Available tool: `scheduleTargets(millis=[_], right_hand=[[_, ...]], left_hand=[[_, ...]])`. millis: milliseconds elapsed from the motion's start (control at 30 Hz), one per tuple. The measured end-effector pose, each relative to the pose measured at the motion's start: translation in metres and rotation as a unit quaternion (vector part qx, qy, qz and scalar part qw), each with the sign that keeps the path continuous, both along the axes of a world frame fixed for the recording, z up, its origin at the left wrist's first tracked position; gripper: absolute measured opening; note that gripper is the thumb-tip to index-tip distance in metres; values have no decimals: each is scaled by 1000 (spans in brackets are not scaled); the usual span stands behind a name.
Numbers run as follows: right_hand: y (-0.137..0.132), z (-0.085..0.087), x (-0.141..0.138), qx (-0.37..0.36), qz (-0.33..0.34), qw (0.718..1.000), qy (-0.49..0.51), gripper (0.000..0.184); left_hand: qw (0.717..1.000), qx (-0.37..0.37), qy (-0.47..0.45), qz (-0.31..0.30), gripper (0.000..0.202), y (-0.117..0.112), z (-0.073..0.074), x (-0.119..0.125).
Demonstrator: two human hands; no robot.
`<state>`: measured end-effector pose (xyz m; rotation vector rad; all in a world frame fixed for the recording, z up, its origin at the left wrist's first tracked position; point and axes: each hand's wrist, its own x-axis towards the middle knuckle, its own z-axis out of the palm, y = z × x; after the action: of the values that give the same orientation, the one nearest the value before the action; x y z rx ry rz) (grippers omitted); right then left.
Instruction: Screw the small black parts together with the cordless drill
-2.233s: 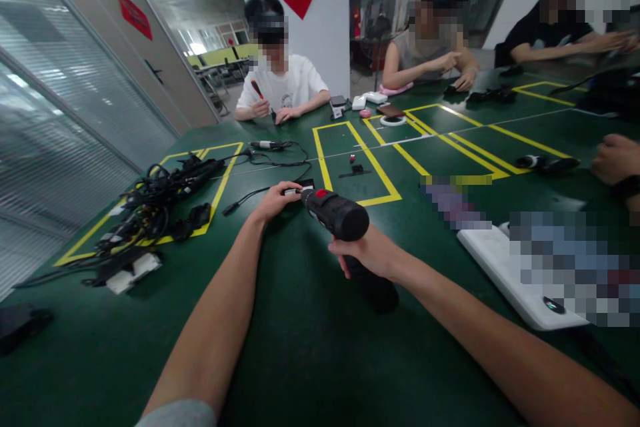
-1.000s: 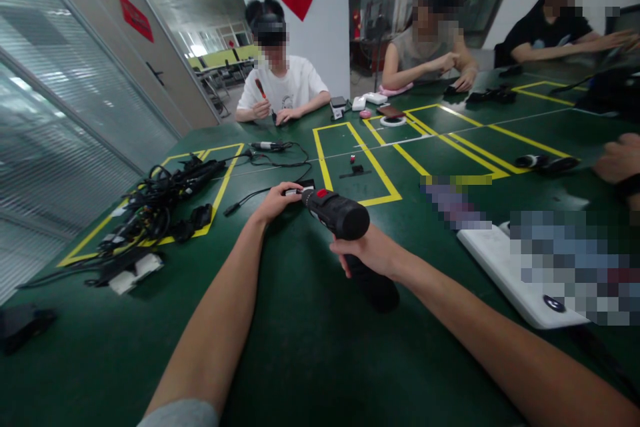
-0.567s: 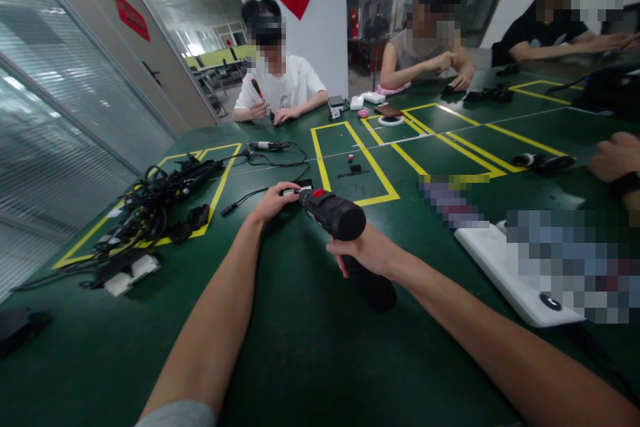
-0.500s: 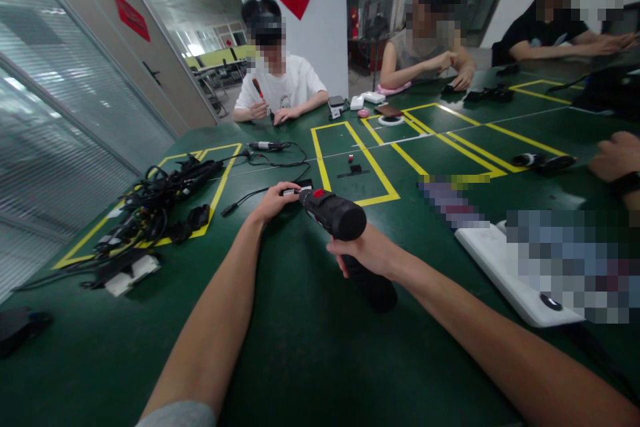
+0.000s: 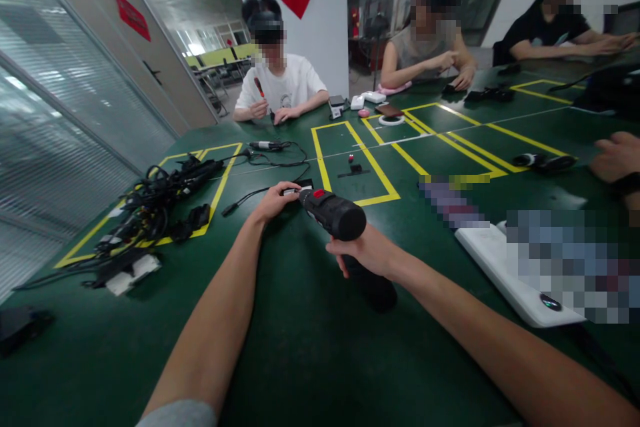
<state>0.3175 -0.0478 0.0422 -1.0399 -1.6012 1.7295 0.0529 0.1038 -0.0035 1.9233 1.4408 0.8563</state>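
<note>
My right hand (image 5: pixel 371 250) is wrapped round the grip of a black cordless drill (image 5: pixel 337 213) with a red switch on top. The drill points forward and left, its tip against or just over a small black power adapter (image 5: pixel 306 183) with a white label. On the table, my left hand (image 5: pixel 276 201) holds that adapter from the left with closed fingers; the drill hides part of it. A thin black cable (image 5: pixel 245 199) runs left from beside this hand and ends in a plug. Whether the bit touches a screw cannot be made out.
Tangled black cables and adapters (image 5: pixel 160 203) lie at the left. Yellow tape (image 5: pixel 323 167) marks rectangles on the green table (image 5: pixel 300 347). A white device (image 5: pixel 505 280) lies at the right. Across the table, one person (image 5: pixel 280 87) holds a screwdriver (image 5: pixel 259 88); other people sit farther right.
</note>
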Motion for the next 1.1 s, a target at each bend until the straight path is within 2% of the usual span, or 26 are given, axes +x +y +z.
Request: scheduleTargets(millis=[300,500,733,1100], right_hand=[[-1,3,0,14,6,1000,-9,18],[-2,2,-1,9,3,1000,-19,12],[-2,1,-3,21,5,999,-26,17],[-3,3,-2,13,0,1000,-19,13]], left_hand=[[1000,-2,-3,-7,40,2,-1,-2],[1000,-1,-1,-6,39,3,-3,-3],[1000,0,-8,1,38,2,-3,0],[1000,-11,-17,-4,38,7,-9,-6]])
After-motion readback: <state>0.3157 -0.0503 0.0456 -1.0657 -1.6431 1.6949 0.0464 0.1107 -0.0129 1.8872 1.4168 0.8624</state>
